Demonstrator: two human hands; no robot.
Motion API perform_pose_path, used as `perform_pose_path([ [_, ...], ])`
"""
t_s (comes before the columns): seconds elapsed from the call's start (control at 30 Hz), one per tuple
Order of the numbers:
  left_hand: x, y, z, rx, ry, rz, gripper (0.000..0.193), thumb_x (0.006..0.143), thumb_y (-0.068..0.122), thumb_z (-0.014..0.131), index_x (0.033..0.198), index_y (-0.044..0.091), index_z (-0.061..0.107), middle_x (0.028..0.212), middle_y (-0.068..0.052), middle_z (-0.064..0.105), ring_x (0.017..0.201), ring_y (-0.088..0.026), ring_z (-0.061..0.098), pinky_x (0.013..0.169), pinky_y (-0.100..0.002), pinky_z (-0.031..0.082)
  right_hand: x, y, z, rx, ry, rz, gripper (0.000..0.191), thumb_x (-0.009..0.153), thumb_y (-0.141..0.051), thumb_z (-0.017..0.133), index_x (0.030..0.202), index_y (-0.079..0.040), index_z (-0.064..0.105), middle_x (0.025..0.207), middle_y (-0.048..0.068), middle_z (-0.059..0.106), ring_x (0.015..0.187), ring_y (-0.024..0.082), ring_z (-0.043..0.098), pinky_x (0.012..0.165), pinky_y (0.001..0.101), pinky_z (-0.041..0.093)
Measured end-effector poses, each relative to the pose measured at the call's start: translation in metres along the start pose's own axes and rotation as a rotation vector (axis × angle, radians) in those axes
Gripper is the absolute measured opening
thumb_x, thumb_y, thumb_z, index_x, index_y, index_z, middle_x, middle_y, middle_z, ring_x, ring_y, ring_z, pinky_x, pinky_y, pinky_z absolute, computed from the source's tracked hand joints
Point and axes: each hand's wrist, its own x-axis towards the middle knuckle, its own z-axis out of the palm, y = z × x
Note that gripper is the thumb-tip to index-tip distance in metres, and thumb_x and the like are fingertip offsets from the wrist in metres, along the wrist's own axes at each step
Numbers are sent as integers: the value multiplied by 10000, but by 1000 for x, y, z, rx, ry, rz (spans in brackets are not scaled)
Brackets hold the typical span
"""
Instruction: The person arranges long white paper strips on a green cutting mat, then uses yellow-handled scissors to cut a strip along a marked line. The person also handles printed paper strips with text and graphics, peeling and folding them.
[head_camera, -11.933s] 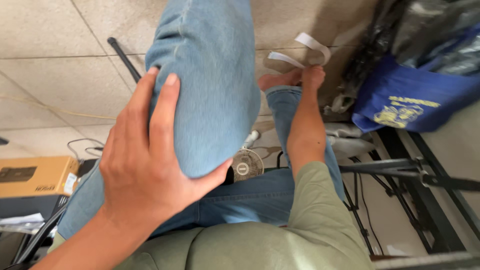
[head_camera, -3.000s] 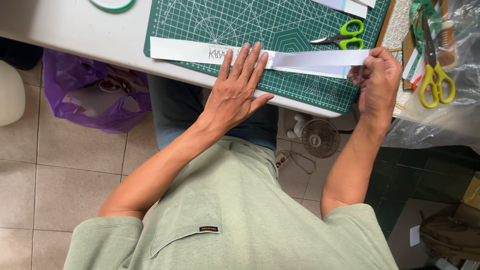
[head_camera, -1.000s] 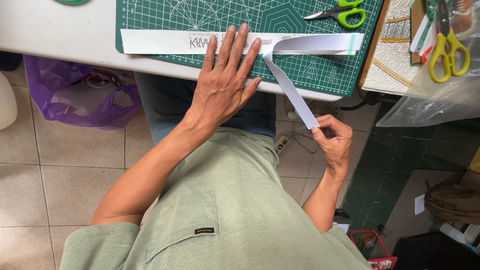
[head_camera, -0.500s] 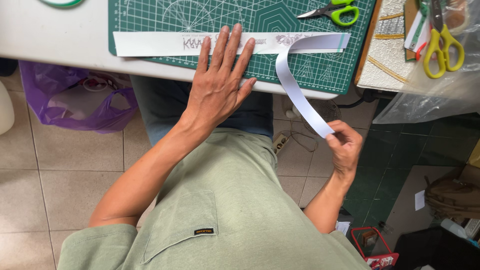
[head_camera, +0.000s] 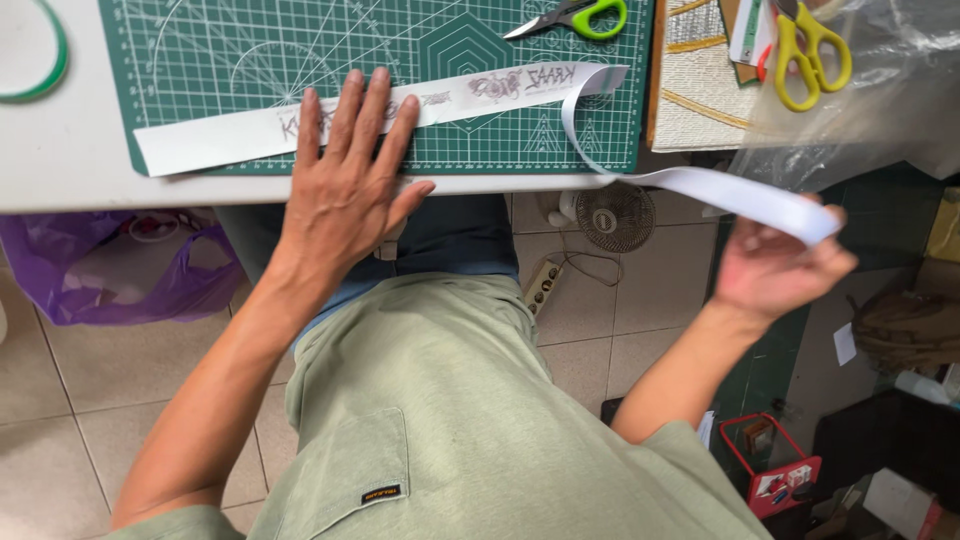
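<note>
A long white paper strip (head_camera: 215, 137) with dark printed marks lies across a green cutting mat (head_camera: 210, 60) on the white table (head_camera: 60, 150). My left hand (head_camera: 345, 185) rests flat on the strip, fingers spread, at the table's near edge. The strip's right end curls off the mat and runs down to the right as a plain white band (head_camera: 735, 195). My right hand (head_camera: 775, 265) holds the end of that band below table level, out to the right. It is blurred.
Green-handled scissors (head_camera: 580, 15) lie at the mat's far edge. Yellow-handled scissors (head_camera: 805, 50) lie on a clear plastic bag (head_camera: 880, 90) at the right. A purple bag (head_camera: 130, 275), a small fan (head_camera: 612, 215) and a power strip (head_camera: 540, 285) sit on the tiled floor.
My right hand has swung the strip's free end out to the right and upward. More of the strip has lifted off the mat's right part. My left hand stays pressed on the strip.
</note>
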Motion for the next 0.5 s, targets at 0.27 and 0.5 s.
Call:
perform_pose_path([
  [0.27,0,-1,-1,-19,-37,6,767,1097,622,503,1668,116,423,1725,-184,301,1599,-348,243,1293,-599,129,90,-60,-70,303,80,-8,214,1107,-240,528,1120,-28,555,1216,153,659,1024,150,683,789,202,579],
  [0.5,2,-1,3,-35,-30,-6,795,1068,668,464,1658,138,409,1714,-174,302,1587,-336,240,1291,-584,114,151,-81,-123,62,32,-94,268,1214,-176,524,1269,85,546,1181,156,616,1101,184,632,1059,228,520],
])
